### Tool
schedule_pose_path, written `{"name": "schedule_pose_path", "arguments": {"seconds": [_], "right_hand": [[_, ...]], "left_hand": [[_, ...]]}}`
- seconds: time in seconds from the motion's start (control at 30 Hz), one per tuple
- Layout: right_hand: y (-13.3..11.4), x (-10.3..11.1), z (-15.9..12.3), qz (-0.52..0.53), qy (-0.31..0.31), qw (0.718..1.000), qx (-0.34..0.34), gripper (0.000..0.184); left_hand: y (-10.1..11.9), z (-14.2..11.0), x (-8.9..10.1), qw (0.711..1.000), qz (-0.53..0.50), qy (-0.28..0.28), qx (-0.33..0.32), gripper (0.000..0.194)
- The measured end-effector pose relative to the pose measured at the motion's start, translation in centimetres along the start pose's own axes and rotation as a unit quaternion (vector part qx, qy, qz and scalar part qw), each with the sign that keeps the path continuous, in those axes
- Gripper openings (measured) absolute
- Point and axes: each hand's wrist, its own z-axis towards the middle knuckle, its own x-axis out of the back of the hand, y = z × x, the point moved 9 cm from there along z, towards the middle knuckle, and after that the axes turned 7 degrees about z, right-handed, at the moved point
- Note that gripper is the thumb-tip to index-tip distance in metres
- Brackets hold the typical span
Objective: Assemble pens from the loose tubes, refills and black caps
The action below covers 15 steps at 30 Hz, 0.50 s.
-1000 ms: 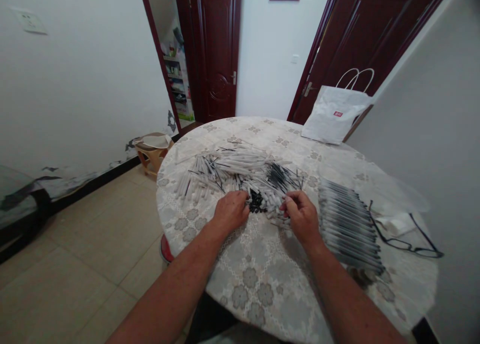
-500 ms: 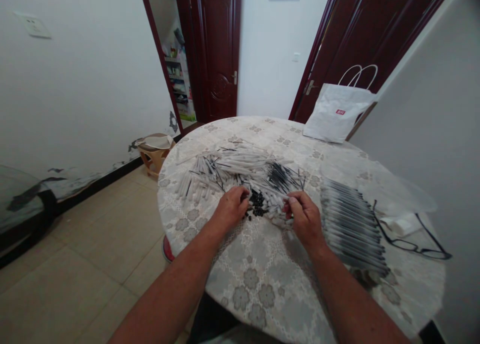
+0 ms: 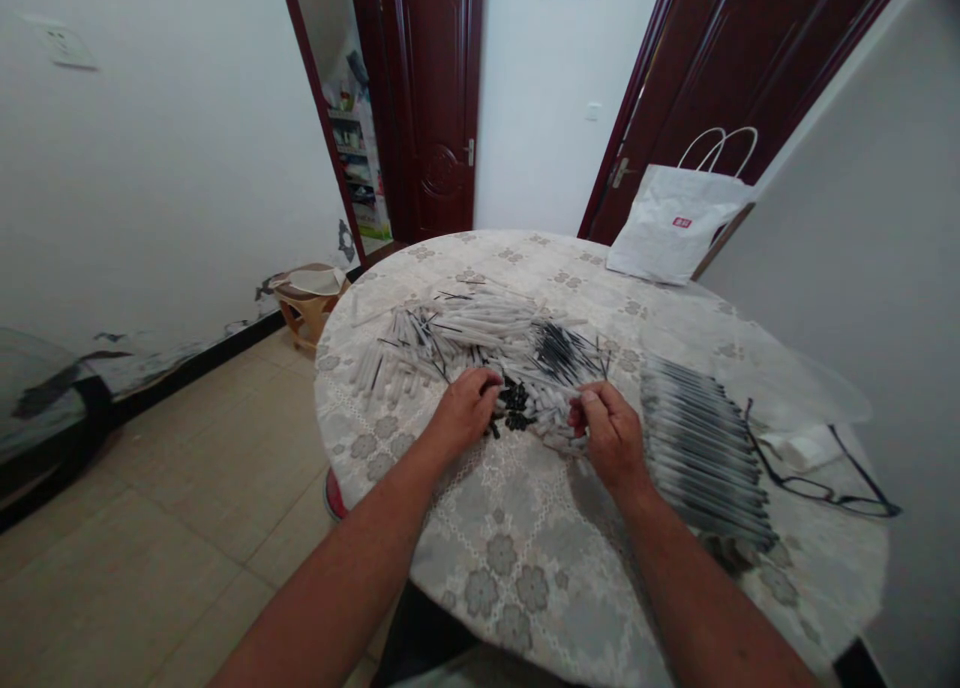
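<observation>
My left hand point(image 3: 466, 406) is closed, thumb and fingers drawn together at the left edge of a pile of small black caps point(image 3: 516, 398). What its fingertips hold, if anything, is too small to make out. My right hand point(image 3: 609, 430) pinches what looks like a white pen barrel point(image 3: 571, 392), its far end showing past the fingertips. Many loose white pen barrels point(image 3: 480, 320) lie heaped beyond both hands. Thin black refills point(image 3: 559, 352) are bunched on top of the heap. To the right, pens with dark ends point(image 3: 705, 448) lie side by side in a row.
A flowered cloth point(image 3: 502, 568) covers the round table. Black-framed glasses point(image 3: 814, 490) and clear plastic sheeting point(image 3: 817, 383) lie right of the pen row. A white paper bag point(image 3: 671, 226) stands at the back right. A stool point(image 3: 309, 308) is by the left wall.
My left hand has shifted very slightly up and right by the black caps. The right hand stays almost still with its fingers pinched.
</observation>
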Motion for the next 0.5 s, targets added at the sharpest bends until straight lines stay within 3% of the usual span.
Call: {"name": "schedule_pose_path", "arguments": {"seconds": [0.17,0.5], "right_hand": [[-0.1,-0.1,0.0,0.007,-0.011,1.0,0.006,0.032],[0.0,-0.4,-0.3,0.109,-0.021,0.994,0.016,0.025]], "left_hand": [[-1.7,0.2,0.4,0.972,-0.192,-0.016,0.132,0.03],[-2.0,0.0,-0.8,0.905,-0.394,-0.028,0.159,0.036]]}}
